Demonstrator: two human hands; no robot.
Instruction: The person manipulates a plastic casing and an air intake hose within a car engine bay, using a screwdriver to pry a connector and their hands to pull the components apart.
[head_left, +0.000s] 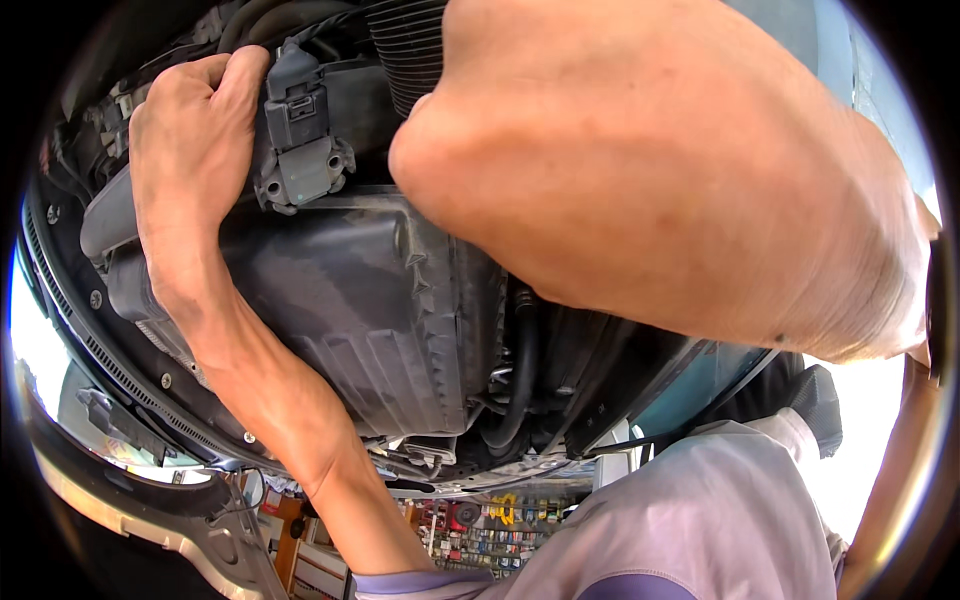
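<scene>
My left hand (195, 130) reaches up over a black ribbed air filter box (310, 260) in a car's engine bay. Its fingers curl over the far side, and their tips are hidden along with whatever they grip. Just right of the thumb, a dark grey sensor with its plug connector (302, 125) stands on the box. My right hand (440, 130) is large and close, beside a corrugated black intake hose (405, 50). Only its outer side shows; its fingers are out of sight, so their state is unclear. It covers part of the hose and bay.
A curved black hose (522, 370) runs down beside the filter box. A long vented trim strip (85, 335) edges the bay at left. Below are a grey garment (700, 500), an orange-brown shelf (285, 545) and shelving with many small items (490, 530).
</scene>
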